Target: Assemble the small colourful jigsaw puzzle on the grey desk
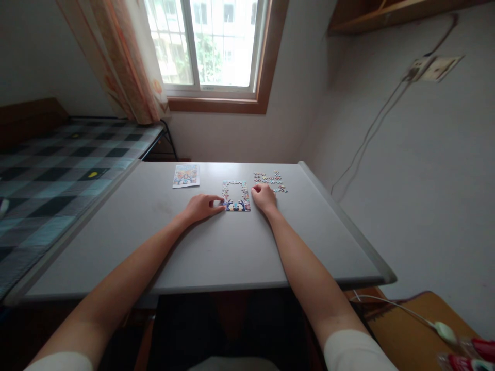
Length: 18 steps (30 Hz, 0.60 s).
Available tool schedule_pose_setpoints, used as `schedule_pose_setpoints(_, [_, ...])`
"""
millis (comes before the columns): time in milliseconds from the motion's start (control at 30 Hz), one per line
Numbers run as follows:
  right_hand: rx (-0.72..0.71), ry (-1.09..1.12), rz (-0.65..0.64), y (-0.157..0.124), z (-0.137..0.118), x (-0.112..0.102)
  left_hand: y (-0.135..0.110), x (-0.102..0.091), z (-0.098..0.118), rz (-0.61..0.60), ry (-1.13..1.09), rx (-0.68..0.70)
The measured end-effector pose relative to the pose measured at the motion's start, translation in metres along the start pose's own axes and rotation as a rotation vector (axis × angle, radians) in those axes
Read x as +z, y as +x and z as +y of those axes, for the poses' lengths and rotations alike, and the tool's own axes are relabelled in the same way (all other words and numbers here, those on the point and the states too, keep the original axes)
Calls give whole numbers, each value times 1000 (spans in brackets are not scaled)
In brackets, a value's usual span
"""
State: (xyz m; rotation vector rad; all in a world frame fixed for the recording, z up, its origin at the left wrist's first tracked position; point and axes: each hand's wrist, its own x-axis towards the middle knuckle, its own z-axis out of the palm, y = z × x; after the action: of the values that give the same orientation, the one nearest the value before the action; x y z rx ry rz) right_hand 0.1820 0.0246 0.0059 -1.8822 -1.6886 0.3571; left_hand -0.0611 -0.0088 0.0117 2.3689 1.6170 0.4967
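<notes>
A partly joined jigsaw puzzle (236,206) lies flat on the table, its outer border in place around a bare middle, with a dark blue figure along the bottom edge. My left hand (203,207) rests at the puzzle's left edge, thumb and fingers apart, fingertips touching its lower left side. Just right of the puzzle is my right hand (264,197), its fingers curled into a pinch; whatever may be between them is hidden. Loose puzzle pieces (273,179) are scattered beyond and beside this hand, partly covered by it. A picture sheet (186,175) lies at the back left.
The pale grey table (228,257) has a raised rim along its sides. To the left stands a bed with a checked cover (77,149); a window (204,46) is behind. A wooden stool-like surface (421,330) with a white cable sits at lower right.
</notes>
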Motion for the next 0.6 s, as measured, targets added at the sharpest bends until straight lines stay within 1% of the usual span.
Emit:
schedule_pose_setpoints(200, [12,-2,-6,0,-1,3,0,0,-1,1,1,0])
schedule_pose_setpoints(300, [-8,25,-11,-2,-5,4,0,0,0,3,0,-2])
schedule_pose_setpoints(367, [-69,60,-39,-5,-10,5,0,0,0,4,0,2])
schedule_pose_setpoints(500, [-288,114,-140,-13,-22,8,-1,0,0,9,-8,8])
schedule_pose_setpoints(600, [-394,106,-188,-20,-29,14,-1,0,1,16,-5,7])
